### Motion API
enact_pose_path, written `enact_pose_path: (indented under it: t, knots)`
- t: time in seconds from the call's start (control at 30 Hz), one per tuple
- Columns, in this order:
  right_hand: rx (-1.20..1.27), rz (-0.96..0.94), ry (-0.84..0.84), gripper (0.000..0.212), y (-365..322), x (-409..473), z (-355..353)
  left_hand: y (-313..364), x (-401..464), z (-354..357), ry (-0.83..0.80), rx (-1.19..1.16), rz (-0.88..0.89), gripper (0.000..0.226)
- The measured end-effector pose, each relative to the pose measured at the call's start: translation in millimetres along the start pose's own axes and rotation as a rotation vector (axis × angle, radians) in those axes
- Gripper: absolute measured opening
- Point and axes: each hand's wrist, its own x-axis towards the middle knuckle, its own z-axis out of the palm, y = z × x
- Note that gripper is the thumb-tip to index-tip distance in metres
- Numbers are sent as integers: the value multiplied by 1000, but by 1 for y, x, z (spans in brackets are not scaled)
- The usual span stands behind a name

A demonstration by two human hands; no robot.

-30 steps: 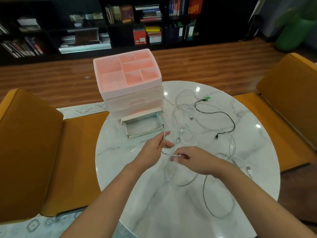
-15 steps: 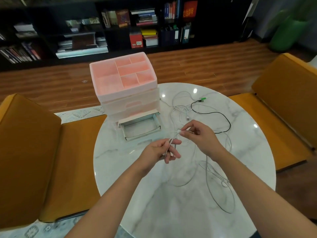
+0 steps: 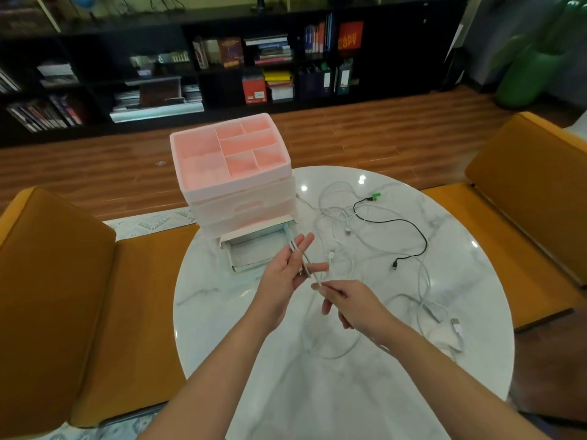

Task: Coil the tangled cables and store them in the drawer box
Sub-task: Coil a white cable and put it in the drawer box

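Note:
A white cable [image 3: 349, 352] runs in a loop over the marble table [image 3: 317, 408] up to both hands. My left hand [image 3: 284, 271] is raised with straight fingers, and strands of this cable lie along its palm and fingers. Just below its thumb, my right hand [image 3: 347, 301] pinches the same cable at the fingertips. More white cables [image 3: 341, 214] lie tangled behind the hands, crossed by a black cable [image 3: 398, 221] with a green plug [image 3: 376, 196]. The pink drawer box [image 3: 232, 173] stands at the table's far left, its bottom drawer [image 3: 254, 250] pulled out and holding nothing.
Mustard-yellow chairs flank the table, one on the left [image 3: 54, 296] and one on the right [image 3: 533, 192]. A white USB plug [image 3: 456, 325] lies near the table's right edge. Dark bookshelves [image 3: 222, 68] line the far wall beyond a wooden floor.
My left hand has risen and straightened its fingers with the cable laid along them. My right hand has dropped from above the left hand to below its thumb, drawing the cable with it.

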Motion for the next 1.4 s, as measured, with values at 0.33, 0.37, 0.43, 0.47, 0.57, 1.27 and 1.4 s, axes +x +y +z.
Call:
enact_pose_path:
  t: [0.33,0.37,0.43,0.47,0.57,1.27,1.4]
  knots:
    - [-286,75,-321,31,-11,-5,-21,-15,7,-2,18,293,-54,50]
    - [-326,75,-339,32,-13,-5,-23,-18,7,-2,-8,369,-63,50]
    - [-410,60,-318,27,-21,-6,-28,-21,6,-1,-82,555,-73,48]
    - [-479,35,-278,23,-27,-6,-33,-21,5,-1,-124,639,-77,45]
    - [-763,-71,-86,21,-43,-6,-48,-20,1,1,-195,703,-104,40]
    - [-225,-129,282,27,-1,12,-36,14,-6,27,-155,-103,-233,31]
    - [-481,-128,211,28,8,4,-25,18,-3,32,-112,-253,-200,37]
